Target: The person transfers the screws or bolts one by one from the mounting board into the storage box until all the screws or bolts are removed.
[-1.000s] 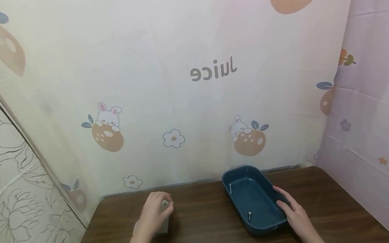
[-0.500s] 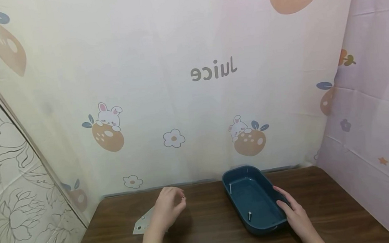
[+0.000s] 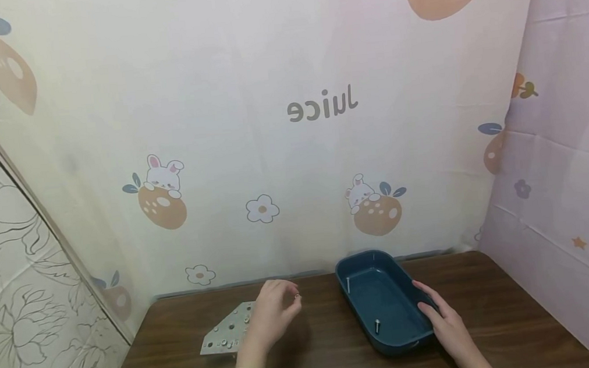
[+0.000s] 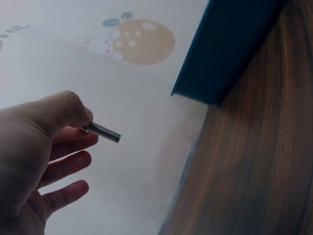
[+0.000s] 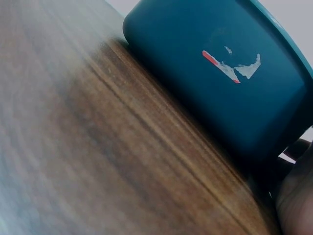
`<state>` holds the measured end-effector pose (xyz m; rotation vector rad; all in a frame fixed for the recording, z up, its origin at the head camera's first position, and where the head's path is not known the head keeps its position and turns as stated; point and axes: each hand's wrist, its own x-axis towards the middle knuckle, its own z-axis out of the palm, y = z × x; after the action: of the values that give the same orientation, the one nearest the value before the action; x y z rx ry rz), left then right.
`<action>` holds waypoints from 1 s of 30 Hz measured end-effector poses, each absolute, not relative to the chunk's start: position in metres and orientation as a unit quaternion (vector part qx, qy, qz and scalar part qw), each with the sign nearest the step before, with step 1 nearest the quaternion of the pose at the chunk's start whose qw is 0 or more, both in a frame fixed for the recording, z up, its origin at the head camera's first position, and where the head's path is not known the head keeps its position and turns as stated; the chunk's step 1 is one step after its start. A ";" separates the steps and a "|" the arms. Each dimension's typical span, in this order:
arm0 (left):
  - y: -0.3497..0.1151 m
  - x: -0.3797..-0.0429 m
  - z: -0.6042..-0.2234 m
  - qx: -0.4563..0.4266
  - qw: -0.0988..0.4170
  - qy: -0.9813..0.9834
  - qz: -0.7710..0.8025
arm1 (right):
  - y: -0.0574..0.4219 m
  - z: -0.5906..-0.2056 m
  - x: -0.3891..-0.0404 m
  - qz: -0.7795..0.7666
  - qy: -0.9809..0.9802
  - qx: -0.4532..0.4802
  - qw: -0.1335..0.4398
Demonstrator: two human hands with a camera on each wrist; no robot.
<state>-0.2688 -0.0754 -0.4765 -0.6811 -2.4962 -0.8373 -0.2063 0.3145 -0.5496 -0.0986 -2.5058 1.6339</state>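
My left hand [image 3: 272, 317] is raised over the table between the metal plate and the tray. Its thumb and index finger pinch a bolt [image 4: 105, 132], whose threaded shank points away from the fingertips; the other fingers are spread apart. The grey plate [image 3: 222, 334], dotted with holes and small fasteners, is partly hidden behind that hand and forearm. My right hand [image 3: 445, 323] holds the right side of the dark blue tray [image 3: 404, 347], with the thumb at the rim. Inside the tray are one bolt [image 3: 377, 326] near the front and another [image 3: 348, 285] against the left wall.
The brown wooden table [image 3: 330, 356] ends at a patterned cloth backdrop [image 3: 270, 151] behind and a second cloth on the right. Torn label remains [image 5: 230, 68] show on the tray's outer wall.
My left hand has moved right, off the metal plate toward the tray, with the bolt in its fingertips. More of the plate is uncovered. The right hand and tray have stayed put.
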 end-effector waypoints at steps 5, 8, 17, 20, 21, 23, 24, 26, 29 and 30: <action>-0.066 -0.267 -0.475 -0.243 0.211 -0.893 -0.315 | 0.315 -0.550 -0.206 0.544 -0.835 -0.032 0.075; -0.061 -0.265 -0.473 -0.243 0.218 -0.889 -0.322 | 0.315 -0.549 -0.206 0.545 -0.835 -0.032 0.076; -0.045 -0.264 -0.472 -0.252 0.221 -0.880 -0.335 | 0.316 -0.551 -0.207 0.545 -0.834 -0.035 0.077; -0.042 -0.264 -0.472 -0.255 0.217 -0.879 -0.339 | 0.315 -0.552 -0.208 0.544 -0.835 -0.036 0.076; -0.041 -0.264 -0.472 -0.255 0.216 -0.879 -0.341 | 0.315 -0.551 -0.208 0.545 -0.834 -0.037 0.075; -0.039 -0.264 -0.473 -0.260 0.218 -0.876 -0.343 | 0.315 -0.551 -0.208 0.545 -0.834 -0.038 0.074; -0.038 -0.264 -0.473 -0.263 0.219 -0.874 -0.345 | 0.315 -0.550 -0.208 0.546 -0.834 -0.039 0.073; -0.036 -0.263 -0.474 -0.270 0.220 -0.871 -0.347 | 0.314 -0.550 -0.207 0.547 -0.834 -0.037 0.070; -0.031 -0.263 -0.475 -0.284 0.222 -0.864 -0.351 | 0.314 -0.549 -0.206 0.548 -0.833 -0.039 0.067; -0.029 -0.262 -0.475 -0.287 0.223 -0.863 -0.352 | 0.314 -0.549 -0.206 0.548 -0.833 -0.039 0.067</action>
<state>-0.2624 -0.0288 -0.4747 -0.7932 -2.3811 -0.9704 -0.2062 0.3137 -0.5493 -0.1168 -2.5101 1.6520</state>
